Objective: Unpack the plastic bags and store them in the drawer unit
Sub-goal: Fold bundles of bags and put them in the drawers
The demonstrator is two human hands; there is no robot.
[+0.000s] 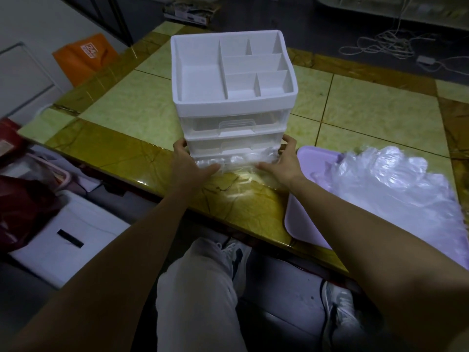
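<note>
Two bare forearms reached forward from the bottom corners over a knee in pale trousers [195, 288] and grey-and-white shoes [340, 308] on the floor. The left hand [189, 161] and the right hand [284, 161] clasped the lower front corners of the drawer unit [233, 97]. Each thumb lay across the front of the bottom drawer [236, 162], and the fingers curled round the unit's sides.

The unit stood upright near the front edge of the table [127, 115], a glossy top of green and brown tiles. Its white top tray was split into several open compartments, and below it sat three clear drawers. Crumpled clear plastic showed through the front of the bottom drawer; whether that drawer was fully pushed in could not be told.

Just right of the unit, near the right hand, a lilac tray [312, 158] rested on the table and overhung its front edge. It carried a loose heap of clear plastic bags [388, 179].

On the floor to the left were a white box [76, 232] and, further back, an orange bag [83, 57]. Pale cables [388, 44] lay tangled on the dark floor beyond the table.
</note>
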